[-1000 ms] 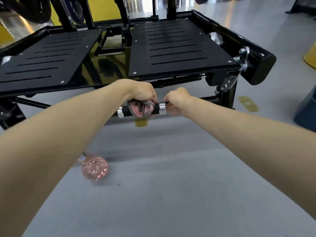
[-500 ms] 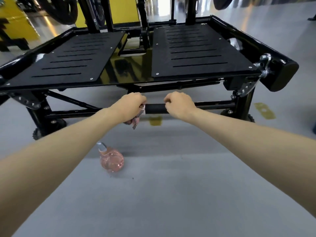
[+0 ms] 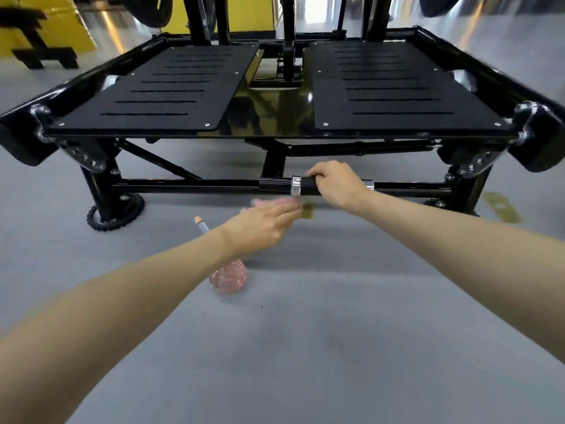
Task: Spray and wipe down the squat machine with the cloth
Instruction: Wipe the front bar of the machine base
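Black steel squat machine (image 3: 275,123) on grey floor (image 3: 336,332), black-sleeved crossbar (image 3: 275,185) lying left to right. Curled round it, right hand (image 3: 336,186); just below, left hand (image 3: 263,223), fingers (image 3: 284,211) straight, blurred pink cloth (image 3: 269,203) at tips, hold unclear.

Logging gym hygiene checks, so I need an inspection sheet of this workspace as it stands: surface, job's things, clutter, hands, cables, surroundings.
Surface: grey gym floor, with a yellow patch at right.
Job's things: black squat machine; pink checked cloth, blurred, just below the machine's low crossbar; round pink spray bottle on the floor, partly behind the left forearm.
Clutter: nothing seen.
Hands: left hand blurred, fingers stretched out at the cloth, grip unclear; right hand grips the black handle with silver collars.
Cables: nothing seen.
Surroundings: yellow structure at back left; black weight plate behind the machine.
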